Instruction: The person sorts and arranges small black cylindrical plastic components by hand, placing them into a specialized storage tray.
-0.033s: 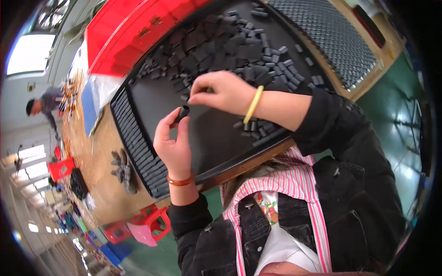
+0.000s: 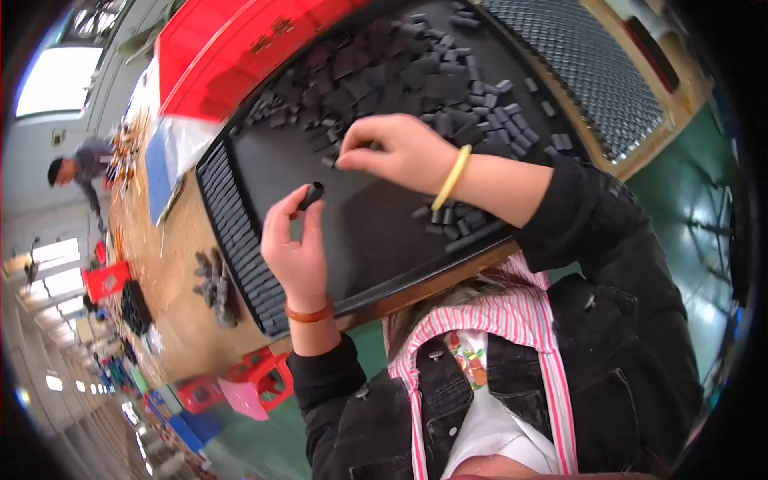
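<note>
My left hand [image 2: 296, 252] is closed on a short black tube [image 2: 311, 194], pinched between thumb and fingertips with its hollow end showing. To its upper right, my right hand [image 2: 400, 148] has its thumb and forefinger drawn together. A small dark piece [image 2: 329, 162] shows at those fingertips; I cannot tell whether it is held. Both hands are over a large black tray [image 2: 360, 240]. Beyond them lies a loose heap of grey-black tubes and flat pieces [image 2: 432, 84]. Along the tray's left side runs a neat row of dark tubes [image 2: 238, 232].
A red bin [image 2: 216, 72] stands behind the tray. At the right is a rack of closely packed grey pieces [image 2: 584, 72]. Dark gloves [image 2: 214, 288] lie on the wooden table [image 2: 180, 312]. Red stools [image 2: 268, 376] stand below, and another person [image 2: 84, 172] is far left.
My hands have drawn slightly apart, the right one up and to the right. The black tube stays in my left hand. The whole view has shifted a little.
</note>
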`<state>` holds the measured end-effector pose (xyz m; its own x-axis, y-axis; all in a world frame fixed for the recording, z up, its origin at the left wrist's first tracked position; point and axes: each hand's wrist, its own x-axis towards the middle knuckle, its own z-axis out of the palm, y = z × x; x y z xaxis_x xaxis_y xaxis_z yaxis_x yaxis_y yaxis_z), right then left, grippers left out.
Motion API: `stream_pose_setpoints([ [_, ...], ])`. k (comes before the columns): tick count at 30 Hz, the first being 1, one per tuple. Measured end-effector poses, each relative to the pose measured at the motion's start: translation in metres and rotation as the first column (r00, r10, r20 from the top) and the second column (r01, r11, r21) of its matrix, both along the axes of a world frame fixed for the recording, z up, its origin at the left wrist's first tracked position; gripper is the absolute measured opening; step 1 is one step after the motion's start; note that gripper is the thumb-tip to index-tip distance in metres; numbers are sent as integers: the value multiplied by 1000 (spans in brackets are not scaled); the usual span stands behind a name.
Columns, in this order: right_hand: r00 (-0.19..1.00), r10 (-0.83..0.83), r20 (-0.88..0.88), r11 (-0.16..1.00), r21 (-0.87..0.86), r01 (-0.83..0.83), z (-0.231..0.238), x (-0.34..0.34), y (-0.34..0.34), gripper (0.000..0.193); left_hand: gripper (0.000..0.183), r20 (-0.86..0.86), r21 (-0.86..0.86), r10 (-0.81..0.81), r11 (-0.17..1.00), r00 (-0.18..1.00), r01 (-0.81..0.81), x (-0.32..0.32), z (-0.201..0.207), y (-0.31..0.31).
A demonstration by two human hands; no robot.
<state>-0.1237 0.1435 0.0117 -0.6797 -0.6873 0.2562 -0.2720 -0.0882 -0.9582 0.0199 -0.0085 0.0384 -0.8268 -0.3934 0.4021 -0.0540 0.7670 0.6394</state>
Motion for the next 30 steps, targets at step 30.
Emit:
stream_pose_setpoints([
  [30,717,137,683,976,29,-214,4,2,-1,19,39,333,-641,116,755,936,134,103,-13,-76],
])
